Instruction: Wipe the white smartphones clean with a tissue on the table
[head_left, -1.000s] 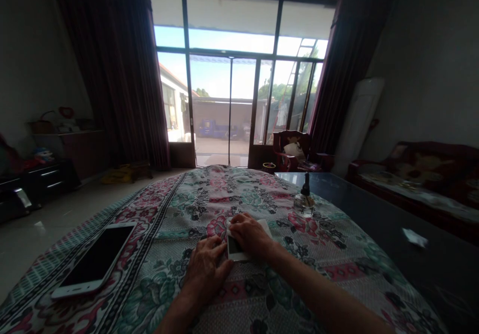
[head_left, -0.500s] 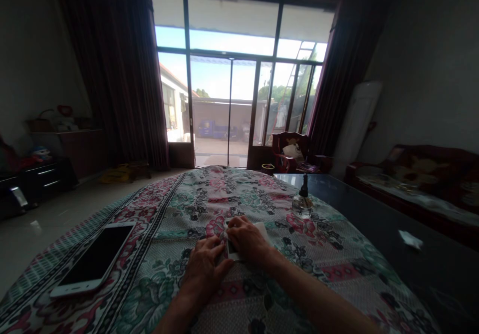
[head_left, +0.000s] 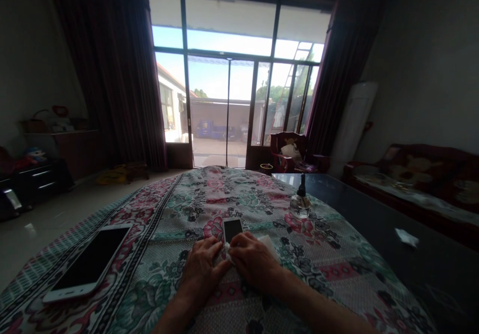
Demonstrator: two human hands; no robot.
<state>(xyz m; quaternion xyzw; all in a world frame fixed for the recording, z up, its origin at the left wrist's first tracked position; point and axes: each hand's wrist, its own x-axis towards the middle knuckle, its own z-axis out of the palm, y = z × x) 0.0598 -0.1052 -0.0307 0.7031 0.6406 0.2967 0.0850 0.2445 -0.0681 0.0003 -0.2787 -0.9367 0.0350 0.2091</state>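
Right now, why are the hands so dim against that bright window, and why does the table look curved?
Head view: the tall glass window is overexposed and backlights the room, leaving the left hand, right hand and small dark-screened phone in shade; the wide lens bows the floral cloth.

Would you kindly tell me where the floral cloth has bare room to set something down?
Free: between the large phone and the left hand; the cloth beyond the small phone. Crowded: where the right hand, white wipe and small phone meet.
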